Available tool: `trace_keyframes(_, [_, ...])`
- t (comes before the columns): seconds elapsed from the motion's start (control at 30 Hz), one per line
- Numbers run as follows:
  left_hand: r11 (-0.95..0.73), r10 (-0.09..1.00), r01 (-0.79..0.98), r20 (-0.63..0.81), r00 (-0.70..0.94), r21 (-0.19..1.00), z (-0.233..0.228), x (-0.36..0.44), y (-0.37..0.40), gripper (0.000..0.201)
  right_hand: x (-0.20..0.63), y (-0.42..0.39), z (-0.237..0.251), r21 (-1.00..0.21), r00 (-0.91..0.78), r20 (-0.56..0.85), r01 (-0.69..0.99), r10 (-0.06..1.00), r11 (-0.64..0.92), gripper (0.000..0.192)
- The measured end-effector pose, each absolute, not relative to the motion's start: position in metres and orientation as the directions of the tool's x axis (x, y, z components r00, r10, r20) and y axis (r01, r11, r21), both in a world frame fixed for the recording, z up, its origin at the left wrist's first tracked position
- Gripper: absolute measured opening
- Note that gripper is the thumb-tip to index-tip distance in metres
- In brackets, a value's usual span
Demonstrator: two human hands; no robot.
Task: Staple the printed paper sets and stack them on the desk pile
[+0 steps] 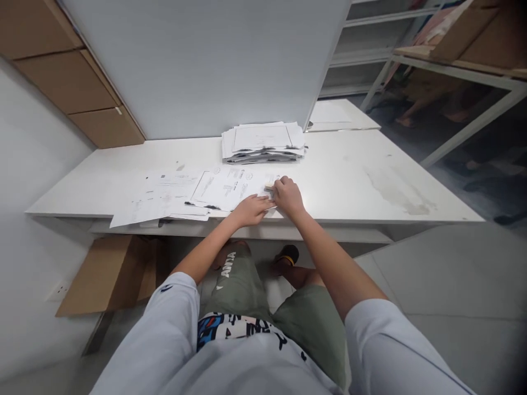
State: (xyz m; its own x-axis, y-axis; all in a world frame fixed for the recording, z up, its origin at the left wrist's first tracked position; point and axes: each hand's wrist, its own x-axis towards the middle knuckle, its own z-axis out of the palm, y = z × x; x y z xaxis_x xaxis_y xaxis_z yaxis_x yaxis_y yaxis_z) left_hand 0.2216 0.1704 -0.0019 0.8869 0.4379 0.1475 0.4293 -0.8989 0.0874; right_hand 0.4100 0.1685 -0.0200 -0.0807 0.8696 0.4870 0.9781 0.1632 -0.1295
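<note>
White desk (pixel 370 181), near edge: left hand (pixel 251 209) presses flat on a printed sheet (pixel 228 189); right hand (pixel 288 196) pinches its right corner. Thin, limp paper, probably best lifted by that corner.

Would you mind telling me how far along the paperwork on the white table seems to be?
Seemingly done: a few loose sheets lie spread at the left. In hand: the left hand presses on a printed document while the right hand grips its right edge by a small object. Apparently left: the tall paper stack behind, untouched.
</note>
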Motion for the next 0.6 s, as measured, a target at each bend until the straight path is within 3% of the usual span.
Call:
trace_keyframes(0.13, [-0.781,0.62,0.606,0.068,0.782,0.147,0.003,0.185,0.177,0.058,0.405,0.164,-0.017,-0.145,-0.059,0.48,0.979,0.875,0.146,0.021])
trace_keyframes(0.33, [-0.58,0.813,0.791,0.198,0.547,0.197,0.027,0.122,0.214,0.053,0.399,0.165,-0.016,-0.24,0.007,0.413,0.965,0.91,0.102,0.032])
trace_keyframes(0.43, [-0.408,0.903,0.844,0.291,0.316,0.348,0.063,0.095,0.249,0.041,0.397,0.168,-0.013,-0.269,0.004,0.384,0.957,0.923,0.108,0.03])
trace_keyframes(0.5, [-0.285,0.902,0.831,0.428,0.062,0.478,0.093,0.084,0.273,0.034,0.397,0.171,-0.01,-0.286,-0.002,0.374,0.951,0.927,0.117,0.03])
trace_keyframes(0.6, [-0.235,0.77,0.797,0.607,-0.197,0.557,0.132,0.091,0.303,0.039,0.397,0.176,-0.007,-0.302,-0.006,0.359,0.945,0.933,0.122,0.035])
